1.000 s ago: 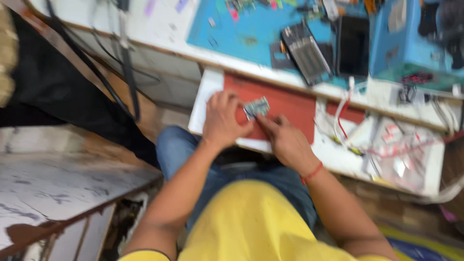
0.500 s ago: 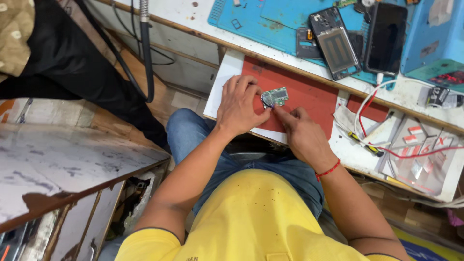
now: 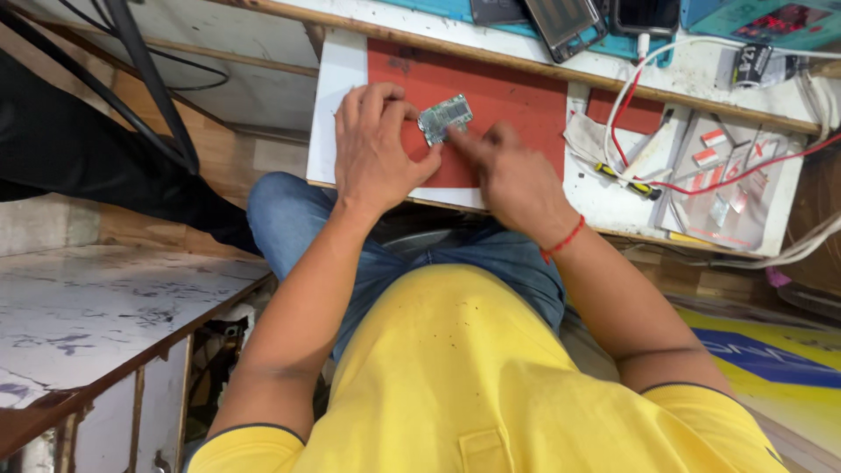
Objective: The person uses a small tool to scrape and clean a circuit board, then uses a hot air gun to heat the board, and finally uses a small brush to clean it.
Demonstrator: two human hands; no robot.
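A small grey-green circuit board is held just above a red mat on a white pull-out board. My left hand pinches the circuit board's left edge between thumb and fingers. My right hand, with a red thread at the wrist, presses fingertips against the circuit board's lower right edge. Both forearms reach forward over my lap; I wear a yellow shirt and blue jeans.
Opened phones lie on a blue mat at the top. Red and white wires, a small screwdriver and plastic packets lie on the right of the board. A marble-topped bench stands at the left. Black cables hang at the upper left.
The view has swung down and closer, so the hands and board appear larger. Both hands stay on the circuit board over the red mat.
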